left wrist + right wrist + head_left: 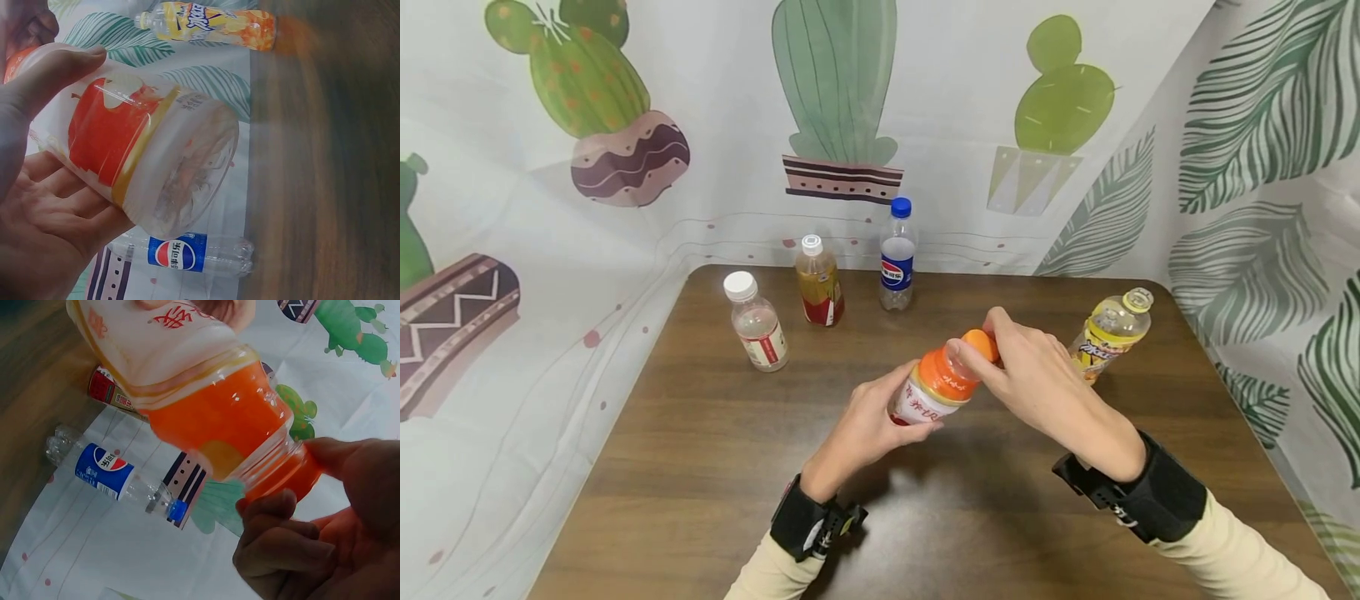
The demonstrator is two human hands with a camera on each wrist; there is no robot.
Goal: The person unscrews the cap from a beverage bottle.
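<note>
My left hand (868, 421) grips a plastic bottle (925, 398) with a white and orange label around its lower body, holding it tilted over the table. A red apple picture (112, 134) shows on its side, and its clear base faces the left wrist camera. At the upper end, the thumb and fingers of my right hand (1037, 379) pinch the orange cap (290, 478), which sits at the bottle's neck. Just beyond the right hand stands a yellow-labelled bottle (1105, 337) with an uncapped mouth, partly hidden by that hand.
Along the back of the brown table (700, 500) stand a blue-capped Pepsi bottle (897, 258), a white-capped bottle (820, 287) with amber contents and a red label, and a clear white-capped bottle (758, 329) at left. A cactus-print cloth (715, 167) hangs behind.
</note>
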